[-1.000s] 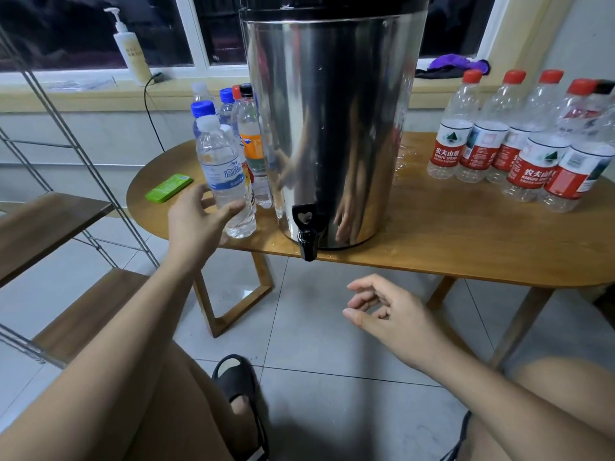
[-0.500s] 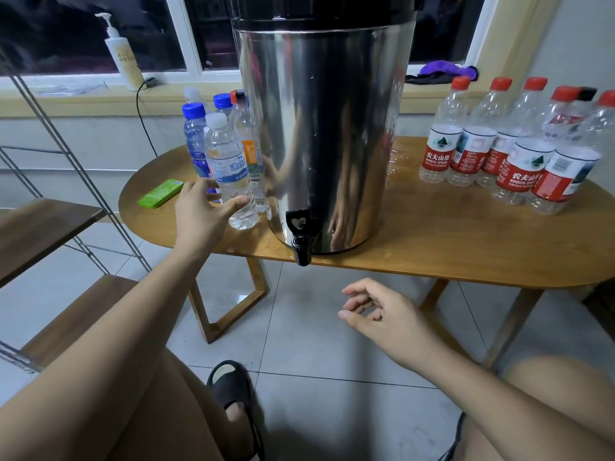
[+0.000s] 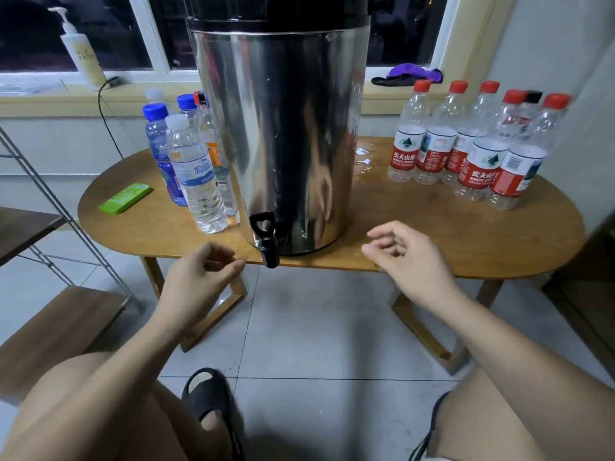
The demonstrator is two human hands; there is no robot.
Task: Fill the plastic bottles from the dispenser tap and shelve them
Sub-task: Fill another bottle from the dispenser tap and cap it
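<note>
A tall steel dispenser [image 3: 283, 134] stands mid-table, its black tap [image 3: 266, 239] hanging over the front edge. Left of it is a cluster of bottles, the nearest a white-capped bottle [image 3: 196, 176] holding water, with blue-capped bottles [image 3: 159, 151] behind. Several red-capped bottles [image 3: 462, 148] stand at the right. My left hand [image 3: 199, 277] hovers below the table edge, left of the tap, fingers loosely curled, holding nothing. My right hand [image 3: 409, 257] is at the table's front edge right of the tap, fingers apart and holding nothing.
The oval wooden table [image 3: 432, 227] has a wet patch beside the dispenser. A green flat pack [image 3: 125, 197] lies at its left end. A metal-framed rack with wooden shelves [image 3: 56, 327] stands at the left. A pump bottle [image 3: 81, 51] and purple cloth [image 3: 412, 73] sit on the windowsill.
My left hand has let go of the white-capped bottle and dropped back below the table edge. My right hand has risen to the table's front edge.
</note>
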